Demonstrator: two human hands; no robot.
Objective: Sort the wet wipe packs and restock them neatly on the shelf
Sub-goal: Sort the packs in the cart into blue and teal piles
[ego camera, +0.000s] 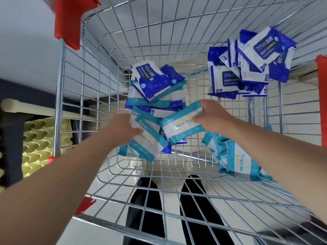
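I look down into a wire shopping cart (92, 82) holding wet wipe packs. My right hand (210, 114) grips a teal-and-white pack (182, 127) by its right end, lifted over the middle heap. My left hand (126, 129) holds another teal-and-white pack (149, 140) at its left edge. Beneath them lies a mixed heap of dark blue alcohol wipe packs (154, 82) and teal ones. A group of dark blue packs (247, 66) sits at the far right corner. Several teal packs (237, 160) lie at the near right.
Red plastic corner guards (70, 20) cap the cart's rim on the left, and another red piece (322, 96) shows on the right. Yellow-green egg trays (39, 142) sit outside the cart at the left. My dark trouser legs (177, 213) show through the cart floor.
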